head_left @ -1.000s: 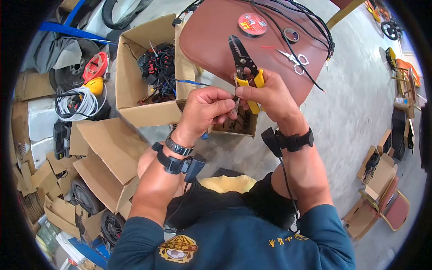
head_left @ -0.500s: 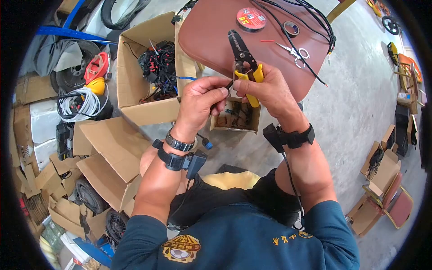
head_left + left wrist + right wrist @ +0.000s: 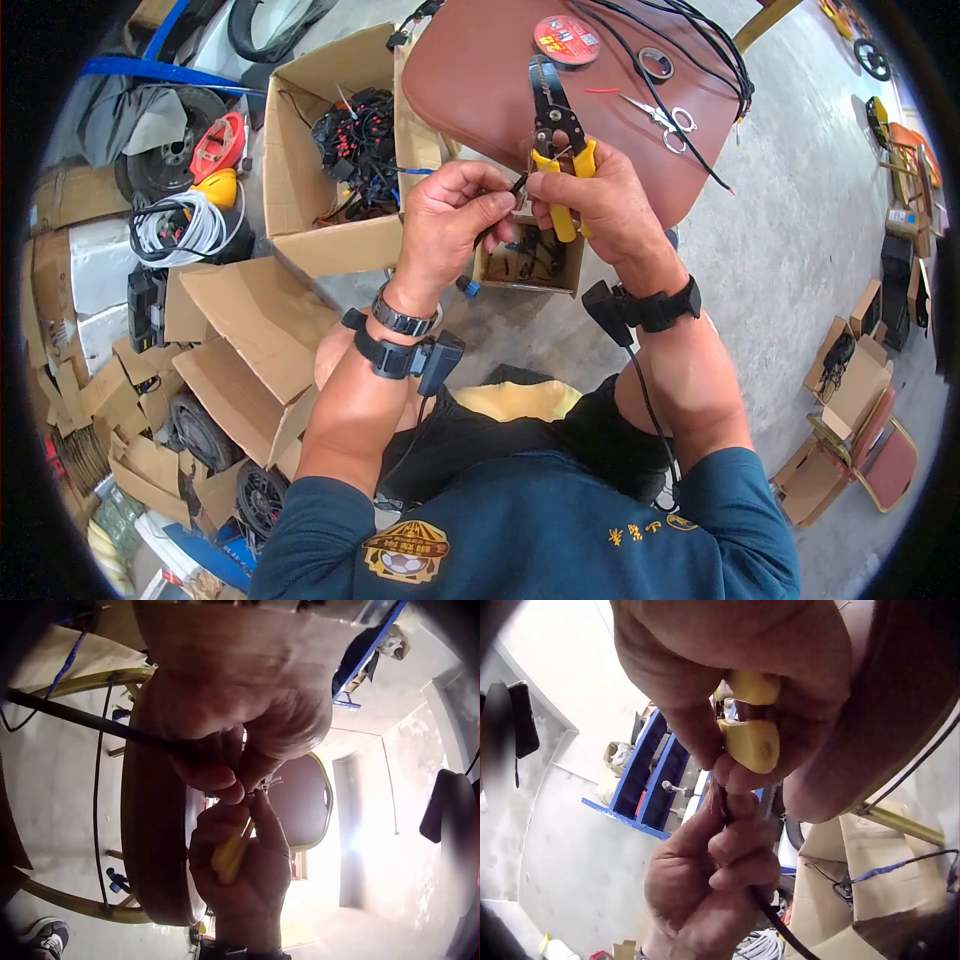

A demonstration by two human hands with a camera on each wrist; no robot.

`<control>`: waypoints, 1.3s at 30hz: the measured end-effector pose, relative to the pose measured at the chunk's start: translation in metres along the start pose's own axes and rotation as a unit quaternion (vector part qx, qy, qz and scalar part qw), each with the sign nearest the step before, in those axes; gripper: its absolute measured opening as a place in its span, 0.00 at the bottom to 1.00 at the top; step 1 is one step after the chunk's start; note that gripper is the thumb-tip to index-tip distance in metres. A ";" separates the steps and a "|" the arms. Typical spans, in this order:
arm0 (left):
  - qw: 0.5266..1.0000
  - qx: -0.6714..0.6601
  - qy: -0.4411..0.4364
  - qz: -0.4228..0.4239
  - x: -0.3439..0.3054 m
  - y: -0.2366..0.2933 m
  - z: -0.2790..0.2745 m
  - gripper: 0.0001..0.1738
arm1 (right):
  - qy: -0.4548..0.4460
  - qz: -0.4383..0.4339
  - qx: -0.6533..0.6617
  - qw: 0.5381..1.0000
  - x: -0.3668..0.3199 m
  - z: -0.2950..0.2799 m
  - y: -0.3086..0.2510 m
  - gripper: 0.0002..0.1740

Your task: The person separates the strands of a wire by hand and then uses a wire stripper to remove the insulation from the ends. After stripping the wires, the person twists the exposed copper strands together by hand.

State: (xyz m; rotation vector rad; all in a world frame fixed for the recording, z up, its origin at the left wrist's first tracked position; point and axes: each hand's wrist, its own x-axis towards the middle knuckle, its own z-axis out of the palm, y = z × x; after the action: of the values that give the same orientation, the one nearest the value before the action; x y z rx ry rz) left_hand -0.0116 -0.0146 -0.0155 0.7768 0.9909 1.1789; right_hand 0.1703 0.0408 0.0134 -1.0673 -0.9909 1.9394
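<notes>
Between its thumb and fingers my left hand [image 3: 450,225] pinches the end of a black cable [image 3: 90,716], whose length trails away past the wrist. Fine bare strands [image 3: 714,796] stick out at the fingertips. My right hand [image 3: 610,205] grips wire strippers [image 3: 556,125] by their yellow handles [image 3: 751,746], the dark toothed head pointing up and away. The right thumb and forefinger meet the left fingertips at the strands. Both hands are held close together in front of the brown padded seat [image 3: 470,80].
On the seat lie a red-labelled tape roll [image 3: 566,40], a smaller black roll [image 3: 656,64], scissors [image 3: 668,122] and black cables [image 3: 715,45]. A large carton [image 3: 335,250] of tangled wiring stands left. Below the hands is a small box [image 3: 530,278] with dark bits.
The pale strands that hung below the fingertips no longer show there; the dark cable end now shows between the hands. The strippers have shifted slightly right, still in the right hand.
</notes>
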 end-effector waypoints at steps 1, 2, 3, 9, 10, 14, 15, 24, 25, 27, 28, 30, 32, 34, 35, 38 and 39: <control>1.000 -0.004 -0.006 -0.009 0.000 0.001 -0.002 0.07 | -0.003 -0.001 0.007 1.000 -0.001 0.000 -0.001 0.13; 1.000 -0.009 -0.011 -0.018 0.000 0.001 -0.003 0.07 | -0.008 0.006 0.001 1.000 -0.002 0.000 -0.002 0.14; 1.000 -0.004 -0.011 -0.017 0.000 0.003 -0.002 0.07 | -0.013 0.012 -0.005 1.000 -0.003 -0.001 -0.003 0.14; 0.996 0.069 0.035 0.033 -0.004 -0.002 0.009 0.08 | -0.012 0.018 -0.003 1.000 -0.002 -0.001 -0.002 0.13; 0.995 0.080 0.046 0.043 -0.005 -0.002 0.015 0.09 | -0.006 0.017 0.002 1.000 -0.001 0.000 -0.002 0.13; 0.991 0.123 0.047 0.028 -0.005 0.003 0.016 0.11 | 0.001 0.020 0.005 1.000 -0.003 0.001 -0.003 0.13; 0.994 0.102 0.039 0.018 -0.004 0.003 0.013 0.11 | -0.008 0.021 -0.006 1.000 -0.002 -0.001 -0.003 0.14; 0.995 0.083 0.049 0.023 -0.002 -0.006 0.012 0.11 | 0.021 -0.014 -0.093 0.995 -0.003 -0.001 -0.001 0.17; 0.995 0.086 0.045 0.019 -0.003 -0.003 0.014 0.11 | 0.024 -0.015 -0.098 0.995 -0.003 -0.001 -0.002 0.17; 0.994 0.098 0.044 0.016 -0.003 -0.001 0.014 0.11 | 0.014 -0.017 -0.101 0.995 -0.002 -0.003 -0.002 0.20; 0.993 0.106 0.045 0.016 -0.004 -0.001 0.013 0.11 | 0.010 -0.018 -0.102 0.995 -0.002 -0.004 -0.002 0.22; 0.993 0.110 0.043 0.018 -0.004 -0.001 0.012 0.10 | 0.012 -0.024 -0.105 0.994 -0.002 -0.003 -0.001 0.22; 0.994 0.100 0.037 0.021 -0.004 0.000 0.010 0.10 | 0.010 -0.032 -0.123 0.992 -0.002 -0.004 -0.002 0.21; 0.994 0.099 0.030 0.025 -0.004 0.000 0.009 0.10 | 0.004 -0.043 -0.158 0.986 -0.001 -0.004 -0.002 0.20; 0.994 0.099 0.027 0.027 -0.004 0.000 0.009 0.10 | 0.001 -0.055 -0.174 0.983 -0.001 -0.004 -0.003 0.20; 0.992 0.112 0.050 0.033 -0.004 0.000 0.011 0.10 | -0.004 -0.072 -0.198 0.978 -0.001 -0.002 -0.004 0.18; 0.989 0.124 0.062 0.043 -0.005 0.000 0.013 0.10 | -0.005 -0.065 -0.191 0.979 0.000 -0.001 -0.003 0.18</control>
State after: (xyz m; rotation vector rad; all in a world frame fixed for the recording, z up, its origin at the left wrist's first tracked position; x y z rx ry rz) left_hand 0.0002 -0.0189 -0.0090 0.9584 1.2330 1.2026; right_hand 0.1719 0.0426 0.0159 -1.1662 -1.4416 1.6877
